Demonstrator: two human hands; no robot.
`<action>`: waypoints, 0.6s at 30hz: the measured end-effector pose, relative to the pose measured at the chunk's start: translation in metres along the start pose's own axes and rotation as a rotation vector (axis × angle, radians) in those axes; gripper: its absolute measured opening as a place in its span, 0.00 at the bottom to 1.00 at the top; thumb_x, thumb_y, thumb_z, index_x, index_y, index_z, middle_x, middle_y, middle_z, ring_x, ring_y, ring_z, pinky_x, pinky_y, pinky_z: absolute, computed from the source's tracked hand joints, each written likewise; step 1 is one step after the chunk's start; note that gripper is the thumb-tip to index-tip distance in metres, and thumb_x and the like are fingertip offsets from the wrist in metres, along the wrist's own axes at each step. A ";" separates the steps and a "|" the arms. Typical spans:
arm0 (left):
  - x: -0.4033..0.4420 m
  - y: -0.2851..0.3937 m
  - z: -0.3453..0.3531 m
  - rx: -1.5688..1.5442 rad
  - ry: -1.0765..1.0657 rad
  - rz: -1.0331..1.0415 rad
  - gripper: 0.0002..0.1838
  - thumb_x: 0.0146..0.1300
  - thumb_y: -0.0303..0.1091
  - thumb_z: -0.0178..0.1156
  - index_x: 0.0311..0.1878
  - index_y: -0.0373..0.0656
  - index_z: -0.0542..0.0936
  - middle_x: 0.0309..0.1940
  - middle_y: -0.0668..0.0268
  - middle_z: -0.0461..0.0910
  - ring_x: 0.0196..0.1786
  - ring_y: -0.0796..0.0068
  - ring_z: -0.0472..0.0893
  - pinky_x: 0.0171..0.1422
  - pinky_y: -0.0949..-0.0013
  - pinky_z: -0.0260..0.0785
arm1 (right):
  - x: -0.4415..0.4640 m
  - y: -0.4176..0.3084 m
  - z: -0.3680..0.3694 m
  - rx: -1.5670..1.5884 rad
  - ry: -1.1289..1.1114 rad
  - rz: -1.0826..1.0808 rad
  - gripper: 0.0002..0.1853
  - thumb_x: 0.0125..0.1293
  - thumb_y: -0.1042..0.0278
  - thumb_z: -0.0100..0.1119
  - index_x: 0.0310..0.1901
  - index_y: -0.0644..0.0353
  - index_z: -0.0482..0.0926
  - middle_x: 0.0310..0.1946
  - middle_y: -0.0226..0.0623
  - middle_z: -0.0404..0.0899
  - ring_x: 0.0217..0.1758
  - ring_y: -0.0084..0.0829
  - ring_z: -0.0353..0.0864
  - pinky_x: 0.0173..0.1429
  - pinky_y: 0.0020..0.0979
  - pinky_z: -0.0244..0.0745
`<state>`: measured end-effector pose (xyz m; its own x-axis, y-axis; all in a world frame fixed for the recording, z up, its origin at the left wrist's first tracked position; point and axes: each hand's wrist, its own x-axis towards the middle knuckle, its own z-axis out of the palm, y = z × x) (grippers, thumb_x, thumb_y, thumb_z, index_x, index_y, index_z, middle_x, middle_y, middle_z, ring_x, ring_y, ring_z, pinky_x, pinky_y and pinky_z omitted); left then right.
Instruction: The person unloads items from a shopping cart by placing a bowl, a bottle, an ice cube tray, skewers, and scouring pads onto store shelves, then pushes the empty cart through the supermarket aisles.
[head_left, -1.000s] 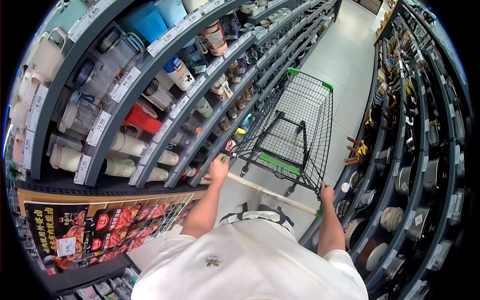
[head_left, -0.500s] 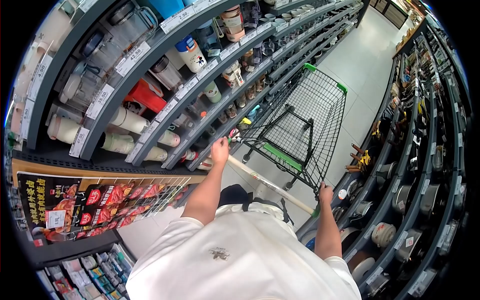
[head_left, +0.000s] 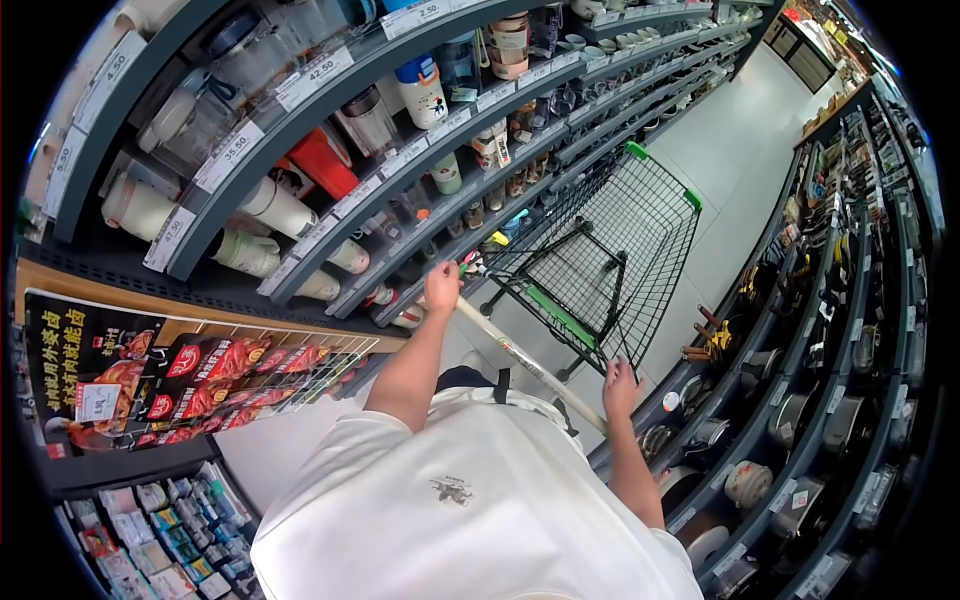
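Observation:
An unloaded black wire shopping cart (head_left: 640, 250) with green trim stands ahead of me, its pale handlebar (head_left: 530, 365) running slantwise before my body. My left hand (head_left: 442, 287) is closed around the bar's left end, beside the shelf. My right hand (head_left: 620, 388) is near the bar's right end, raised off it, with fingers apart and nothing visible in them. My wrist and forearm hide that end of the bar.
Shelves (head_left: 400, 165) of bottles, jugs and cups line the left side. Pots and knives fill the right shelves (head_left: 800, 400). Red food packets (head_left: 200, 380) hang on a rack at lower left, near the floor. A tiled aisle (head_left: 715, 130) runs ahead.
My right hand has come off the bar and moved left. My left hand stays on its end. The view has shifted slightly, with the cart appearing a little lower and farther right.

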<state>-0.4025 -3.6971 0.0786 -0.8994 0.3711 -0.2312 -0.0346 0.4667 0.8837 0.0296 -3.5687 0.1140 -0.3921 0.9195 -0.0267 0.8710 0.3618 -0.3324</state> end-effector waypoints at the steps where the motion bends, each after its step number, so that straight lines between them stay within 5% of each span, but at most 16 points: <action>1: -0.002 0.004 -0.004 0.003 0.007 0.006 0.20 0.72 0.46 0.55 0.37 0.37 0.83 0.24 0.56 0.84 0.28 0.65 0.86 0.39 0.61 0.73 | 0.003 -0.005 0.009 0.108 -0.125 0.018 0.25 0.77 0.47 0.44 0.58 0.58 0.80 0.45 0.49 0.85 0.52 0.49 0.82 0.68 0.57 0.63; 7: -0.004 -0.002 -0.018 -0.005 0.003 0.038 0.20 0.72 0.45 0.55 0.37 0.35 0.83 0.24 0.56 0.84 0.28 0.66 0.86 0.38 0.62 0.73 | 0.003 -0.029 0.019 0.152 -0.364 0.149 0.26 0.78 0.46 0.39 0.48 0.60 0.82 0.41 0.58 0.83 0.48 0.59 0.82 0.58 0.52 0.73; 18: -0.012 -0.021 -0.039 0.011 -0.062 0.066 0.20 0.73 0.49 0.55 0.38 0.38 0.78 0.27 0.58 0.84 0.27 0.67 0.86 0.37 0.63 0.75 | 0.022 -0.051 0.046 0.125 -0.514 0.043 0.36 0.78 0.37 0.28 0.53 0.62 0.80 0.45 0.63 0.81 0.55 0.62 0.78 0.60 0.53 0.72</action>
<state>-0.4078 -3.7423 0.0787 -0.8706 0.4504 -0.1978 0.0287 0.4479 0.8936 -0.0373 -3.5737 0.0875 -0.4790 0.7275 -0.4912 0.8598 0.2759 -0.4297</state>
